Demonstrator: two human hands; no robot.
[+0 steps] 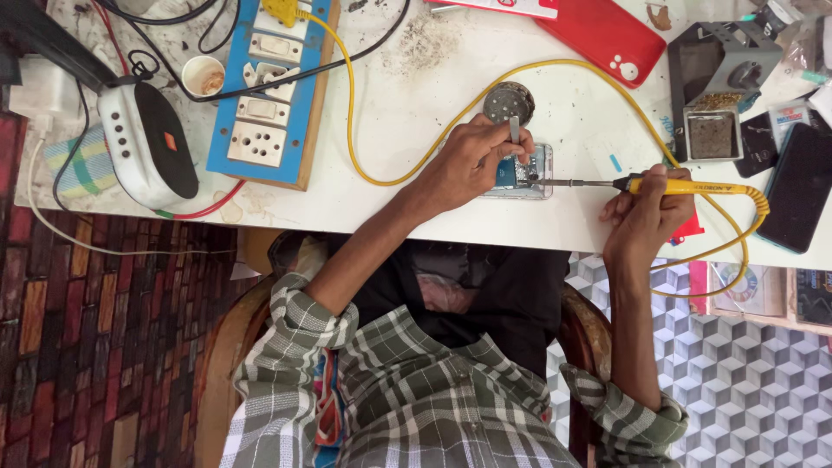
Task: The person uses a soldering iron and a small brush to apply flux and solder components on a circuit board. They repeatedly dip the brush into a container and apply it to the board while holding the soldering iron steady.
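Note:
An opened phone with its circuit board exposed lies on the white table near the front edge. My left hand rests on the phone's left side and pinches metal tweezers that point down at the board. My right hand grips a yellow-handled soldering iron held level. Its metal tip reaches left and touches the right side of the board. The iron's yellow cord loops across the table.
A round metal tin sits just behind the phone. A blue switchboard, small cup and white-and-black speaker are at left. A red phone cover, metal iron stand and dark phone are at right.

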